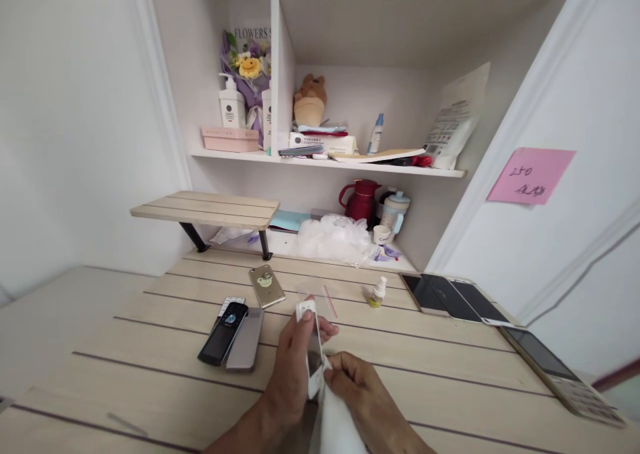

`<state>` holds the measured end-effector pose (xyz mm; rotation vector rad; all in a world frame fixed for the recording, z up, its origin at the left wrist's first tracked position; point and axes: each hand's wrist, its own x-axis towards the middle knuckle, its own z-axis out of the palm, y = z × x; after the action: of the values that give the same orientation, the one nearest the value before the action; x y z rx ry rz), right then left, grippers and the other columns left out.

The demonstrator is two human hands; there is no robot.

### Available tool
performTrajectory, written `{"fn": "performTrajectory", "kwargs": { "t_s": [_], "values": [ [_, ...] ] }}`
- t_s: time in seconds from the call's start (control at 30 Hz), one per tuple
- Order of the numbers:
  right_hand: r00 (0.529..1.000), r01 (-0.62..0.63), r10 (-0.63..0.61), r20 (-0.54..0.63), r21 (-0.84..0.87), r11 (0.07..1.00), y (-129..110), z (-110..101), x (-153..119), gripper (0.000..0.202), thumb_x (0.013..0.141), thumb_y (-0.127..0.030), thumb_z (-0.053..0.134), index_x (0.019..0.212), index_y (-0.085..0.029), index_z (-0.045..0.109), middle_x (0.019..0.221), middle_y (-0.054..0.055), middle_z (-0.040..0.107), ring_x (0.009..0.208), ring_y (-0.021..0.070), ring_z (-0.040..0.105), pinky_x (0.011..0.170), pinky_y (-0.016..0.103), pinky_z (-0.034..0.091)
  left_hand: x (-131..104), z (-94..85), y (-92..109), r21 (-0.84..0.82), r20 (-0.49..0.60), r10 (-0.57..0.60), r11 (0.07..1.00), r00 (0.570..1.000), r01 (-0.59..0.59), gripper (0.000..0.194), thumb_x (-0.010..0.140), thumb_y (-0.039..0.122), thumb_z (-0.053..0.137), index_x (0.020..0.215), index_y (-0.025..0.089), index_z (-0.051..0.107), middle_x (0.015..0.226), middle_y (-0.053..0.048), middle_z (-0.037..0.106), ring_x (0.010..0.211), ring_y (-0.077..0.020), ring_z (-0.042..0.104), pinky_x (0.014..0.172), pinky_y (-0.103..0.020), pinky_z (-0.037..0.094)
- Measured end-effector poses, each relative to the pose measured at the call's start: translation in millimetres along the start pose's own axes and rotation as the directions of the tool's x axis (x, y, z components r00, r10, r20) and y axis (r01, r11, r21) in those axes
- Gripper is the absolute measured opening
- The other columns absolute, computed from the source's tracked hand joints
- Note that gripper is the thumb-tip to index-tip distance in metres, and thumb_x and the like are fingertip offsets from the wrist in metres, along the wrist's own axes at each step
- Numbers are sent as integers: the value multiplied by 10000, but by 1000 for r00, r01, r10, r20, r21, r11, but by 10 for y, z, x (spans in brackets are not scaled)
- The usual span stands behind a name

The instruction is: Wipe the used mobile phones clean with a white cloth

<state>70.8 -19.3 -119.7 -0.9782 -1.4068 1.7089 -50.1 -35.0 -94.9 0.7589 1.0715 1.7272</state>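
My left hand (291,361) is wrapped round a white phone (314,351), tilted on its edge, the thumb on its upper end. Beside the phone's lower end, my right hand (357,387) pinches a white cloth or tissue (339,424) that hangs down toward the bottom edge. The cloth touches the phone's lower edge. Just behind the hands lies a clear plastic bag (325,301) with a red strip. To the left are a black phone (225,334), a grey phone (246,339) and a gold phone (267,286).
A small spray bottle (379,293) stands right of the plastic bag. Several dark-screened phones (450,297) line the table's right side, with a keypad phone (560,374) nearer. A small raised stand (205,209) is at the back left, beside crumpled plastic (335,237).
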Motion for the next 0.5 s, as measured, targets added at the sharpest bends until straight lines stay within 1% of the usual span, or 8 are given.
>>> {"fn": "performTrajectory", "kwargs": {
  "t_s": [0.03,0.1,0.2,0.27,0.33,0.4,0.43,0.5],
  "values": [
    [1000,-11,11,11,4,1000,15,13,-2,335,739,-463,717,656,-168,580,530,-49,499,468,84,366,472,209,253,8,-12,7,-30,-36,8,1000,999,-9,435,875,546,544,914,149,715,896,-98,736,958,-261,684,914,-359,493],
    [998,-38,37,42,15,999,32,50,-18,314,716,-447,722,646,-164,604,511,-42,515,443,85,381,463,212,259,14,-38,21,-49,-95,29,998,995,-33,478,863,565,546,1050,151,695,923,-96,744,894,-255,696,838,-354,523],
    [991,-86,79,105,71,994,8,103,-63,260,678,-397,729,641,-158,633,502,-33,533,428,95,422,473,221,296,-1,-71,42,12,-108,80,997,991,-79,536,865,566,546,1220,173,623,960,-86,745,811,-234,693,691,-309,532],
    [987,-138,122,108,156,978,-32,112,-78,234,665,-372,728,654,-156,637,507,-31,540,425,98,433,479,224,315,-10,-88,55,70,-104,116,992,988,-109,546,872,553,548,1281,193,579,983,-77,740,805,-223,686,673,-295,526],
    [984,-173,161,70,235,956,-73,91,-65,232,666,-369,724,673,-158,630,500,-39,523,415,94,411,464,221,311,-1,-95,63,100,-112,129,988,985,-118,551,886,548,532,1322,211,536,978,-65,734,808,-213,682,707,-298,527],
    [986,-161,165,9,269,950,-104,48,-28,258,689,-402,709,708,-161,620,505,-47,505,420,92,394,454,217,304,27,-82,62,69,-122,90,994,988,-82,545,895,552,515,1326,218,513,934,-52,728,769,-203,679,699,-304,526],
    [989,-138,149,-20,271,953,-115,22,-5,275,708,-425,699,736,-163,618,521,-47,510,434,95,401,460,217,310,43,-66,57,19,-130,46,999,990,-44,536,888,558,523,1297,212,525,892,-44,723,729,-198,674,671,-304,523],
    [992,-76,98,-76,252,965,-128,-25,33,310,738,-463,695,784,-166,617,569,-36,543,477,106,435,483,221,329,69,-20,41,-107,-141,-54,993,989,39,505,847,576,568,1176,192,576,775,-19,698,633,-188,647,603,-301,509]
  ]
}}
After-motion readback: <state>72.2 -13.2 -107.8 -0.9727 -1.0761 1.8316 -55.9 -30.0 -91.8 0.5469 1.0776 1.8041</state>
